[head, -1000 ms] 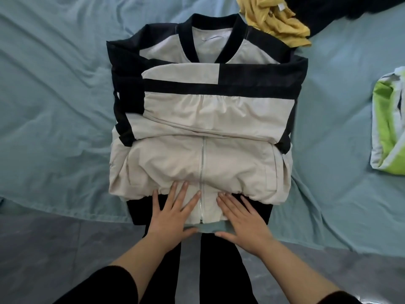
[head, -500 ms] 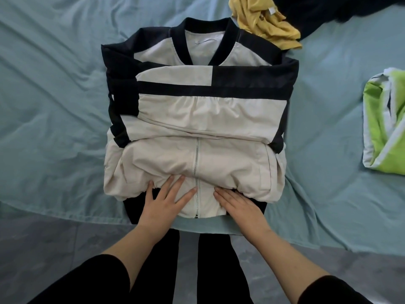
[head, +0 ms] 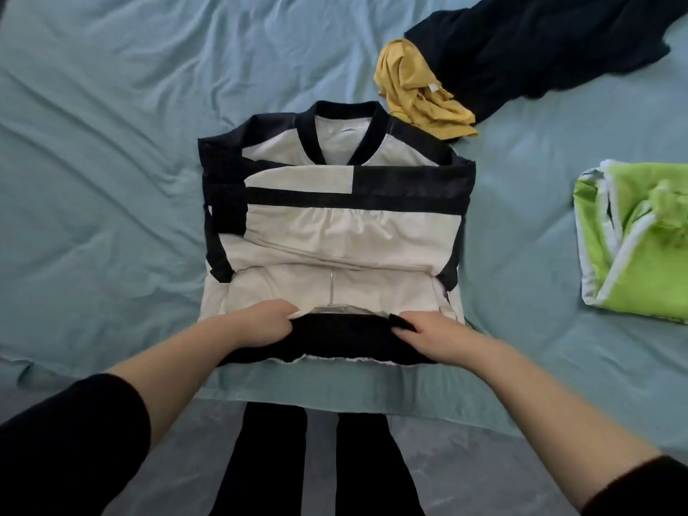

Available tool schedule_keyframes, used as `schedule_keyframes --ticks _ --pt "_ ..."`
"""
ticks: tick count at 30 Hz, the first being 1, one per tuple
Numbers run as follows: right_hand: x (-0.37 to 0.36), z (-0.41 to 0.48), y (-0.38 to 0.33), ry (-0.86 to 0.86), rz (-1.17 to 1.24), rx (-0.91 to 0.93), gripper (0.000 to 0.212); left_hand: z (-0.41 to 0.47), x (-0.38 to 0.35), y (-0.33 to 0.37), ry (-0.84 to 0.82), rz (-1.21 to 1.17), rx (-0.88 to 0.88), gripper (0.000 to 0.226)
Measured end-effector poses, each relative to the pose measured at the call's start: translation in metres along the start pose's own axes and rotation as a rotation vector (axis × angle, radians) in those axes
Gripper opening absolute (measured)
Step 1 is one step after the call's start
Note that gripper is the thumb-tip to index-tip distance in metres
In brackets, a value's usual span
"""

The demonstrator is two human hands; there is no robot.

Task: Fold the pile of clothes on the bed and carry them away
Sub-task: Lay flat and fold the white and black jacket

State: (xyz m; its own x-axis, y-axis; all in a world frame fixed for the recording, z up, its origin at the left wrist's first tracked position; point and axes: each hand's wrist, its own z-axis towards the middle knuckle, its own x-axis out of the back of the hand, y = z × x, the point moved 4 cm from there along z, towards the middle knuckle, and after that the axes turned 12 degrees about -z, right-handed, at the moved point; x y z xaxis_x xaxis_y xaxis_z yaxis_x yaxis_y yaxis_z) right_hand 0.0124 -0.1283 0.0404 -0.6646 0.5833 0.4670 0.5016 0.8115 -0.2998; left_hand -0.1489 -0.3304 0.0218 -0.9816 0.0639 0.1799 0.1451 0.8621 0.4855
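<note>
A cream and black zip jacket (head: 346, 232) lies on the bed with its sleeves folded across the chest and its collar pointing away from me. Its black hem band (head: 342, 338) is turned up toward the collar at the near edge. My left hand (head: 260, 324) grips the left end of that hem, fingers curled under it. My right hand (head: 435, 333) grips the right end the same way, thumb on top. A crumpled yellow garment (head: 417, 91) and a dark garment (head: 528, 46) lie beyond the jacket at the upper right.
The bed is covered by a wrinkled teal sheet (head: 104, 162). A folded green and white garment (head: 640, 240) sits at the right edge. My legs in black trousers (head: 320, 463) stand on the grey floor at the bed's near edge.
Both hands lay flat on the jacket's lower front before. They have now curled round the black hem and turned it up and away from me.
</note>
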Motion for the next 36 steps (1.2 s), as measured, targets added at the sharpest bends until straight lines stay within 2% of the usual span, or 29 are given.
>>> schedule_keyframes --ticks 4,7,10,12,14,17,19,22,24,26,27,28,31,33,36 --pt "0.030 -0.001 0.003 -0.303 0.002 -0.011 0.032 -0.003 0.007 0.008 -0.167 0.071 0.109 0.015" --pt "0.043 0.003 0.011 -0.278 0.033 -0.012 0.027 -0.002 0.017 0.007 -0.129 0.150 0.112 0.010" --pt "0.070 0.012 0.027 -0.150 -0.102 -0.002 0.018 -0.003 0.045 0.012 -0.073 0.295 0.079 0.009" --pt "0.094 0.017 0.037 0.003 -0.081 -0.006 0.017 -0.006 0.073 0.023 0.043 0.430 0.052 0.013" --pt "0.121 0.023 0.046 0.245 -0.029 -0.046 0.015 -0.005 0.104 0.042 0.309 0.569 -0.024 0.014" --pt "0.150 0.034 0.063 0.639 0.096 -0.240 0.016 0.004 0.144 0.072 0.723 0.709 -0.097 0.022" --pt "0.153 0.046 0.076 0.758 0.210 -0.342 0.016 0.017 0.166 0.075 0.818 0.648 -0.077 0.027" --pt "0.135 0.068 0.091 0.796 0.413 -0.386 0.015 0.040 0.180 0.056 0.788 0.455 -0.026 0.025" --pt "0.116 0.076 0.098 0.782 0.655 -0.375 0.025 0.047 0.180 0.031 0.823 0.148 -0.039 0.025" --pt "0.098 0.074 0.103 0.765 0.884 -0.343 0.028 0.044 0.176 0.000 0.844 -0.363 -0.075 0.039" --pt "0.091 0.069 0.105 0.771 0.926 -0.338 0.029 0.040 0.173 -0.015 0.841 -0.556 -0.084 0.044" --pt "0.085 0.064 0.108 0.774 0.922 -0.346 0.033 0.036 0.168 -0.027 0.826 -0.617 -0.077 0.046" --pt "0.066 0.053 0.113 0.666 0.700 -0.401 0.048 0.027 0.148 -0.052 0.763 -0.324 -0.010 0.043" --pt "0.061 0.048 0.113 0.614 0.503 -0.417 0.045 0.023 0.140 -0.053 0.801 -0.177 -0.034 0.037" --pt "0.085 0.037 0.102 0.846 0.389 -0.355 0.022 0.010 0.141 -0.035 1.005 -0.045 -0.124 0.031"
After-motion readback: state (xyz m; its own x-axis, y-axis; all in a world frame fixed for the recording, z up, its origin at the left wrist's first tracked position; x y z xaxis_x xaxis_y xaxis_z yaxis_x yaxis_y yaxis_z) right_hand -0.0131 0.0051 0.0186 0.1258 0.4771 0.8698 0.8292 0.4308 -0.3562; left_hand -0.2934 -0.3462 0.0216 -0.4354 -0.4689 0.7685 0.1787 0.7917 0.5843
